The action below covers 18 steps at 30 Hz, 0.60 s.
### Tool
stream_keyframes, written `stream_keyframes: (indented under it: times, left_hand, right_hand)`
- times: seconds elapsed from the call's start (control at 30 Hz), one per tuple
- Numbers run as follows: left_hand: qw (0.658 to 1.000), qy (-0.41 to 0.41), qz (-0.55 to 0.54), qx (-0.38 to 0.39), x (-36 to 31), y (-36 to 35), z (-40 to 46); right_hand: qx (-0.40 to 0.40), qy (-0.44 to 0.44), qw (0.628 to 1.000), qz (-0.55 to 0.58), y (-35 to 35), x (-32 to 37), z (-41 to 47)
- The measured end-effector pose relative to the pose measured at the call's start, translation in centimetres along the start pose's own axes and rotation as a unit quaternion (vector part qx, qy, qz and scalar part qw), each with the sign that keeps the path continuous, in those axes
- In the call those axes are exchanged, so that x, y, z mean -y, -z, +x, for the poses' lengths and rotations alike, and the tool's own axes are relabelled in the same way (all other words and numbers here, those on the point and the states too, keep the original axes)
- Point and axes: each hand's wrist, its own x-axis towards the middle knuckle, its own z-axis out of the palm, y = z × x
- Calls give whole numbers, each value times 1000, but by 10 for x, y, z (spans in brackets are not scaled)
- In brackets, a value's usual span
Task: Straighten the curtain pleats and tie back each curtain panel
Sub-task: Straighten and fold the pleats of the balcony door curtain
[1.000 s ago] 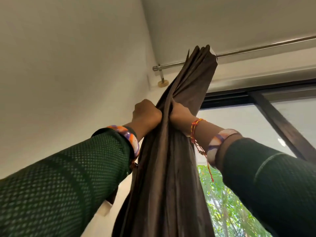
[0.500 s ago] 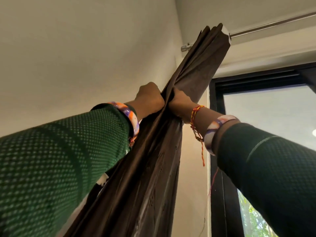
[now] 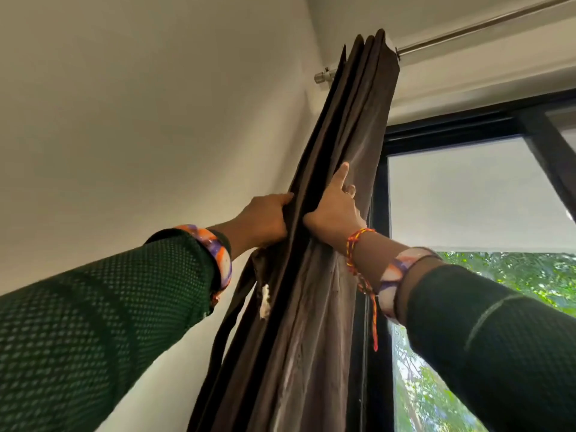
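Bunched brown curtain (image 3: pixel 314 307) hangs between both hands: left hand (image 3: pixel 265 218) grips its left folds, right hand (image 3: pixel 335 207) presses flat, index finger straight

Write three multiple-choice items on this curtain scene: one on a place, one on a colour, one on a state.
1. Where is the left hand on the curtain?
A. its left edge
B. the rod
C. the glass

2. What colour is the curtain?
A. white
B. dark brown
C. red

3. How is the right hand?
A. clenched in a fist
B. off the cloth
C. flat on the cloth, forefinger straight

Key: 1 A, its fingers curl round the left folds. 2 B, every pleat is brown. 3 C, it lies along the pleats.
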Motion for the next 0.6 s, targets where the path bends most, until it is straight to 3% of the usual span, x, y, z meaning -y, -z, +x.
stream_keyframes:
  times: [0.13, 0.27, 0.33, 0.47, 0.53, 0.6]
  left_hand:
    - [990, 47, 70, 110, -13, -6, -16]
    - [987, 103, 20, 119, -19, -14, -33]
    - [990, 105, -19, 90, -20, -18, -43]
    - [988, 111, -70, -79, -15, -37, -80]
    - [981, 102, -100, -128, -10, -55, -106]
    - [983, 71, -97, -139, -7, -76, -137]
  right_hand:
    - [7, 13, 998, -56, 16, -12, -22]
    - [17, -15, 994, -105, 25, -27, -51]
    - [-1, 3, 985, -175, 25, -37, -70]
    - [-9, 145, 942, -303, 18, -56, -119]
    - [19, 155, 945, -286, 11, -61, -148]
    - [48, 107, 966, -229, 2, -65, -178]
